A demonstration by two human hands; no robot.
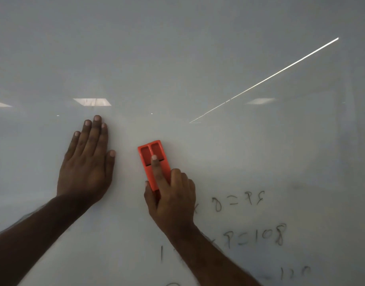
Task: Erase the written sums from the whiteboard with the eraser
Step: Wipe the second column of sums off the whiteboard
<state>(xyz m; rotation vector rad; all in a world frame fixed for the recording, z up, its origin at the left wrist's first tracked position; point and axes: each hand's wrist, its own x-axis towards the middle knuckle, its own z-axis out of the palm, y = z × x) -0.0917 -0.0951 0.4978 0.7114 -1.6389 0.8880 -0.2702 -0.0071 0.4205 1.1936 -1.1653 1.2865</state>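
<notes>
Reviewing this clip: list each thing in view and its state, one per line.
whiteboard: upper part clean, glare streaks
written sums: still there, lower right
eraser: pressed flat on board, above the sums
right hand: gripping eraser
left hand: open, flat on board

Both bare forearms came up from the bottom edge, the left one slanting in from the lower-left corner, the right one from lower centre. The left hand (88, 162) lay flat and open, palm down, four fingers close together pointing up and the thumb stuck out a bit to the right. The right hand (173, 199) was curled into a grip, index finger stretched straight out ahead, thumb tucked on the left side, the other fingers bent over on the right. Its wrist looked slightly smeared, probably motion blur. The two hands sat near each other, not touching.
</notes>
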